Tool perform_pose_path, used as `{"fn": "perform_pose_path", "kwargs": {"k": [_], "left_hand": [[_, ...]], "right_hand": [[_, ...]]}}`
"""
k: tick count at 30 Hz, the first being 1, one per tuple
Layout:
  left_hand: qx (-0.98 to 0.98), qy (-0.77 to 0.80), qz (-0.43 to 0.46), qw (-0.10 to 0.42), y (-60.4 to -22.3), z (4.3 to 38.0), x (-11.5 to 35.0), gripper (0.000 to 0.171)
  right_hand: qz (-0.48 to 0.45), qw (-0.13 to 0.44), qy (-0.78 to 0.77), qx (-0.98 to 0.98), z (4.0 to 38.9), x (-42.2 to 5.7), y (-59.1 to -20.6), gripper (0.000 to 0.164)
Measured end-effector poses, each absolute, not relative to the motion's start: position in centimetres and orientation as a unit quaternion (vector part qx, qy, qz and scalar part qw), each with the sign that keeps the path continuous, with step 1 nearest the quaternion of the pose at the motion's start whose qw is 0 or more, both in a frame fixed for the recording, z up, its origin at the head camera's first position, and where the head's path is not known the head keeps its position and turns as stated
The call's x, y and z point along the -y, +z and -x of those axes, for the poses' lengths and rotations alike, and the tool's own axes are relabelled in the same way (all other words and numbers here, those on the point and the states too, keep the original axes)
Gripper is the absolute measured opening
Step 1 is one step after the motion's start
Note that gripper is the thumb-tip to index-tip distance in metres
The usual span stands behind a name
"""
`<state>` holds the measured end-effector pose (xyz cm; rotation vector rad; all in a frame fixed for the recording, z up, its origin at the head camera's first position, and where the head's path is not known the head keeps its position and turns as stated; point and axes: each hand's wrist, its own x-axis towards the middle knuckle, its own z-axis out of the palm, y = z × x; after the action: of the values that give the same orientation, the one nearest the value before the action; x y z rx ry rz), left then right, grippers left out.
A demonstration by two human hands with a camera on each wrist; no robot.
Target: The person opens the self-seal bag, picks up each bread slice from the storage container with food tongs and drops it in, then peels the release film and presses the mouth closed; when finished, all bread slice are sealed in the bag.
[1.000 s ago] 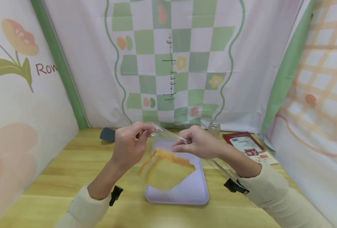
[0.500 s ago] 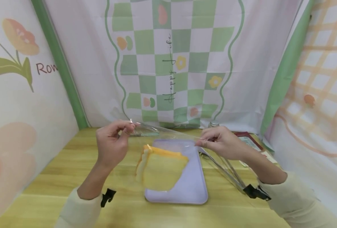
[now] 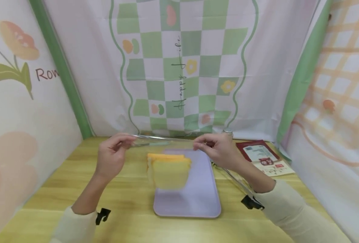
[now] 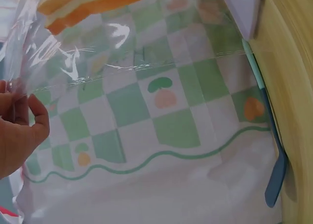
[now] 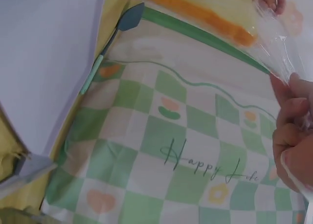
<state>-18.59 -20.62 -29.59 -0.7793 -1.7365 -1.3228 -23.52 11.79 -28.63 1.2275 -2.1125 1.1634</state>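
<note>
Between my two hands hangs a clear plastic bag with bread slices inside. Its top edge runs taut from one hand to the other. My left hand pinches the left corner between thumb and fingers, while my right hand pinches the right one. The bread has a yellow face and an orange crust, and sits level in the bag, slightly blurred. Beneath it, a lilac tray-like board lies on the table, partly covered by the bread in the head view. The right wrist view shows the bread's crust near the top.
Metal tongs lie right of the board, partly behind my right forearm. A lidded jar, a dark red packet and a beige packet stand or lie at the back right. A blue-headed spatula lies at the back left.
My hands first spread apart, stretching the bag's top edge; then the right hand came back left. The bread has shifted left and up, and has gone from tilted to level.
</note>
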Motion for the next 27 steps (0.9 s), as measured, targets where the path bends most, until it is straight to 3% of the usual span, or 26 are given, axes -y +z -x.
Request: {"fn": "perform_pose_path", "kwargs": {"k": [4, 9, 18, 27], "left_hand": [[0.676, -0.555, 0.292, 0.387, -29.7, 18.3, 22.0, 0.017], [0.655, -0.580, 0.306, 0.374, -30.0, 17.8, 24.1, 0.024], [0.648, -0.576, 0.337, 0.367, -31.0, 17.3, 26.9, 0.029], [0.630, -0.592, 0.365, 0.346, -30.9, 16.7, 27.9, 0.035]], "right_hand": [[-0.488, 0.250, 0.472, 0.691, 24.4, -9.8, -29.1, 0.016], [-0.575, 0.301, 0.466, 0.601, 25.7, -7.5, -29.7, 0.012], [-0.621, 0.248, 0.426, 0.610, 25.9, -5.2, -30.3, 0.024], [-0.623, 0.283, 0.370, 0.628, 25.5, -4.0, -30.9, 0.024]]}}
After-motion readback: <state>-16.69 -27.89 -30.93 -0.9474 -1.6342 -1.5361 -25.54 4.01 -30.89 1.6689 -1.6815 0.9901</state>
